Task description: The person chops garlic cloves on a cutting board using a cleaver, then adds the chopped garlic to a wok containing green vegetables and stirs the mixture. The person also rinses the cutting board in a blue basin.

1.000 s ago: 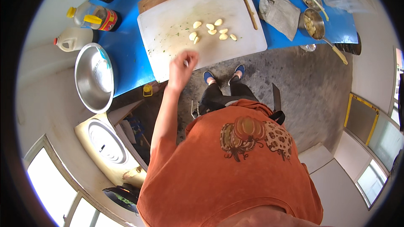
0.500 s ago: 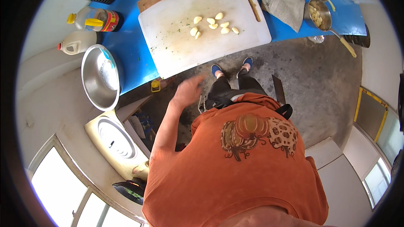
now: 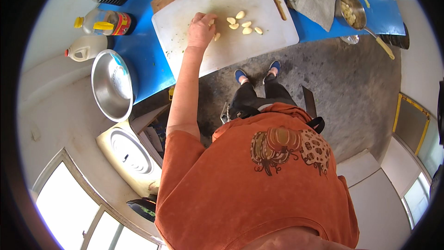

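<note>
My left hand reaches over the white cutting board, fingers bent and closed around a peeled garlic clove. Just below its fingertips lies another clove. Several more peeled cloves are loosely grouped to the right, apart from the hand. Bits of green are scattered on the board's left part. A dark flat blade shows beside my right leg, its handle hidden behind my body. My right hand is out of sight.
On the blue table, a steel bowl sits at the left edge below several bottles. A folded grey cloth lies right of the board. Beyond it, a steel pan of pale pieces has its handle past the table edge.
My left hand has moved from beside my body up onto the board and closed at the leftmost garlic cloves. The blade still hangs at my right.
</note>
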Available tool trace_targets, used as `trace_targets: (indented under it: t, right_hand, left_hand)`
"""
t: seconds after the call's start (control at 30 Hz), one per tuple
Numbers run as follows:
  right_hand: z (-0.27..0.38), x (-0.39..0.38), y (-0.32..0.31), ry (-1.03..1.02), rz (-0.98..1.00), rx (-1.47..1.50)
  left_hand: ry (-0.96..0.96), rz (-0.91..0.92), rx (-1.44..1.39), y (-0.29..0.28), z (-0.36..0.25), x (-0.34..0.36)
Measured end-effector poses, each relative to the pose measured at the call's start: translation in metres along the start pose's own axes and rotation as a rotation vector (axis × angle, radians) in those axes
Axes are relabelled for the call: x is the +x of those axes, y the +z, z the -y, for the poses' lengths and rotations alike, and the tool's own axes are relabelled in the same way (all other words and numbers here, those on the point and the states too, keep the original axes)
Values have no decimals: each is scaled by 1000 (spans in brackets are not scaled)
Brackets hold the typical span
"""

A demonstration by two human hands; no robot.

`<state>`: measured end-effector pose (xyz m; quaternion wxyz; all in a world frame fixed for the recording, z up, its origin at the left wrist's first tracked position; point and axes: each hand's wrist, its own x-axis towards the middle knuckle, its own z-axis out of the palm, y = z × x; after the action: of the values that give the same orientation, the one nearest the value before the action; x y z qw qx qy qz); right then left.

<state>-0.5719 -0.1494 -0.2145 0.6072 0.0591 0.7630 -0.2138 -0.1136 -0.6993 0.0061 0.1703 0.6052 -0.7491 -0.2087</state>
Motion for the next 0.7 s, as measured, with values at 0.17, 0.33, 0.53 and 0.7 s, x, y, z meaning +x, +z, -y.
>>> trace_targets:
  t: [0.17, 0.33, 0.53, 0.7]
  right_hand:
    - [-7, 0, 2, 5, 6, -3]
    - [-11, 2, 4, 2, 12, 0]
    - [-17, 4, 5, -3, 15, 2]
    - [-21, 4, 5, -3, 18, 5]
  left_hand:
    - [126, -97, 187, -6, -6, -4]
    - [245, -193, 235, -1, -11, 0]
    - [113, -128, 112, 15, -50, 4]
    - [45, -49, 267, 26, -63, 15]
